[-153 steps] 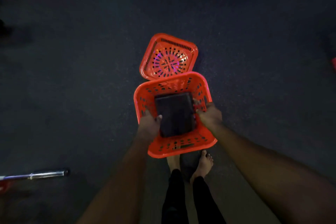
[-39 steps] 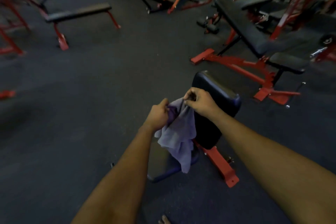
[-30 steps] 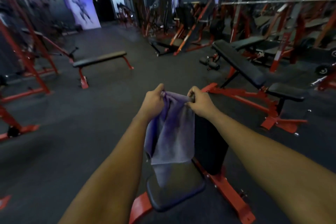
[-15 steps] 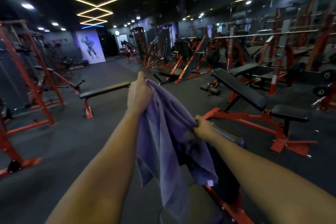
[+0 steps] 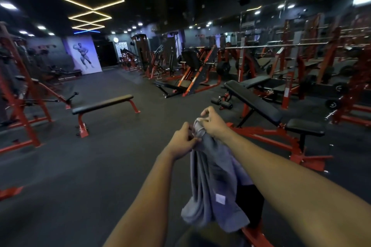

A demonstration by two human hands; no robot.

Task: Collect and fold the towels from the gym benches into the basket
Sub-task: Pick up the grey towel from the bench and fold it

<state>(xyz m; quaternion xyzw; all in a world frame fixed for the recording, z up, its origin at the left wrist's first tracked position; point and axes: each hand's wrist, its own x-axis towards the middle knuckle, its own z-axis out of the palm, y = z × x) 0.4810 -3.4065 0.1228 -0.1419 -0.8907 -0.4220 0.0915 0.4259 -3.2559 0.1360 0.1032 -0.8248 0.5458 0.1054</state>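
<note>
Towel (image 5: 212,186): held in the air at near centre, unfolded and hanging bunched. Its top edge is pinched by the left hand (image 5: 185,140) and the right hand (image 5: 212,124), set close together. Folding is judged barely begun. The basket is not in view, so placement is yet to be done.

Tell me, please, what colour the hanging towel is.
The soft greyish-purple cloth towel is plain, bar a small pale label; the head view shows it best.
</note>
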